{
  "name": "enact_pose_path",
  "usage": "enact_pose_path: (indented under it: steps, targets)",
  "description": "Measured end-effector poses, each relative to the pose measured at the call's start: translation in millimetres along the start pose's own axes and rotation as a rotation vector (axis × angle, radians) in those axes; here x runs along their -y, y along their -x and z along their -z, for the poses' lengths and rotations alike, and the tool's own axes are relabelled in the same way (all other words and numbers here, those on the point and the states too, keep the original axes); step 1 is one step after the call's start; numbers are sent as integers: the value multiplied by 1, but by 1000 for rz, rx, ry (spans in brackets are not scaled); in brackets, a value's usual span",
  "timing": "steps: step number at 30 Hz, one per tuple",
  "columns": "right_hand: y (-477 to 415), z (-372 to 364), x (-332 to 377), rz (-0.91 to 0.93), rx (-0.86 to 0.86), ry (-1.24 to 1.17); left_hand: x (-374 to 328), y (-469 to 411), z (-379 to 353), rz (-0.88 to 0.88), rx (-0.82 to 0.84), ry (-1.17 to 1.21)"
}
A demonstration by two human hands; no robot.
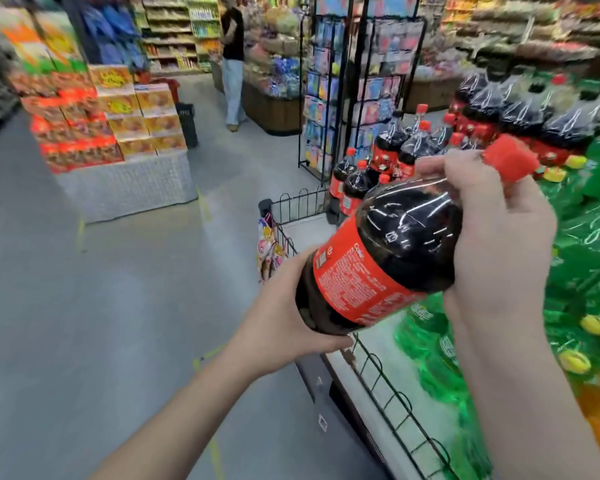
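We hold a cola bottle tilted, cap far-right: left hand cups its base, right hand fingers wrap its neck.

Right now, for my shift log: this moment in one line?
cola bottle tilted | left hand grips base | right hand grips neck

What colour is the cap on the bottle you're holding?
Red, on the cola bottle cap, clearest in the head view.

Grey shop floor, yellow markings. Stacked boxes on white plinth left; black wire rack centre; stocked shelves behind.
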State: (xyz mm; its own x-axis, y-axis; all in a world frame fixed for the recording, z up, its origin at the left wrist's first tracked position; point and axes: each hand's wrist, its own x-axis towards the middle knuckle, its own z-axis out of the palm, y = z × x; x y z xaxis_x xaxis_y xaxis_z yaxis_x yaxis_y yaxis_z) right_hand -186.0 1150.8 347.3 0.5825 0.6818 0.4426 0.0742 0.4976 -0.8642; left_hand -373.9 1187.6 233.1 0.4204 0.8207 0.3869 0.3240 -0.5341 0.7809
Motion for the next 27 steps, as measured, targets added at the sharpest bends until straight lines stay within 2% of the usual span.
enact_pose_path:
  steps: [3, 7, 12, 16, 22, 27]
  targets:
    - [-22, -20, -14, -65, 53, -119, 20, -29, 3, 41, -2, 18]
    - [-53, -51, -42, -118, 45, -52, 57, -65, 6, 103, 17, 48]
    - [-87, -86, -81, -137, -23, 10, 106, -118, 14, 86, 65, 67]
    - [-114, -114, -107, -146, -40, 136, 146, -165, 21, 78, 135, 118]
    - [-152, -160, -135, -141, -51, 487, 199, -232, 32, 63, 266, 241]
    - [-172, -179, -159, -213, -126, 550, 235, -279, 24, 35, 380, 305]
